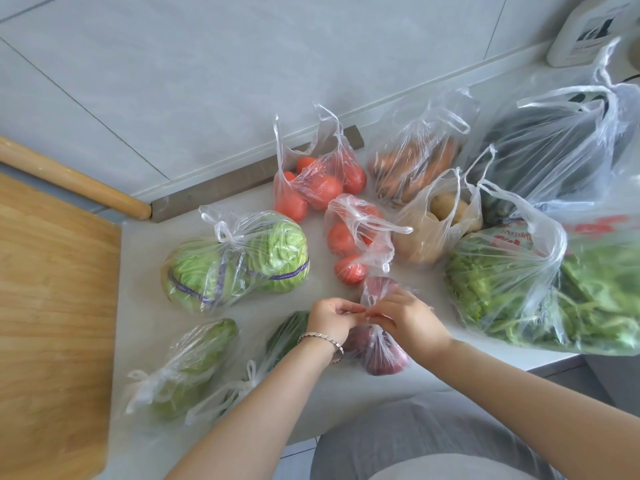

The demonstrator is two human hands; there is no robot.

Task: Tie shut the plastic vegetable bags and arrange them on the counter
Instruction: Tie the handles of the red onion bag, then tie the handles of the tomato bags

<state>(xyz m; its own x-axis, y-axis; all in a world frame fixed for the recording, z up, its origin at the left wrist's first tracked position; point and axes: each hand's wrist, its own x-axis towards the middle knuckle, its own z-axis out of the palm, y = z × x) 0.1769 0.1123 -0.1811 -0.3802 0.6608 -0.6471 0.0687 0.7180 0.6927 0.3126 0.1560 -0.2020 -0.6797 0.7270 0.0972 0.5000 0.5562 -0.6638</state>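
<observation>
A clear bag of dark red onions point(382, 355) lies near the front edge of the pale counter point(145, 306). My left hand point(330, 318) and my right hand point(403, 318) meet above it, each pinching one of the bag's handles. Left of them lie three knotted bags: cabbage point(235, 261), a pale green vegetable point(187, 368) and a dark green one point(287, 332). Behind stand loose-topped bags of tomatoes point(318, 185), more tomatoes point(353, 244), carrots point(415, 161) and potatoes point(436, 223).
A wooden board point(52, 323) and a rolling pin point(69, 174) fill the left side. Large bags of leafy greens point(540, 289) and dark vegetables point(554, 143) crowd the right. A white appliance point(585, 29) stands at the back right against the tiled wall.
</observation>
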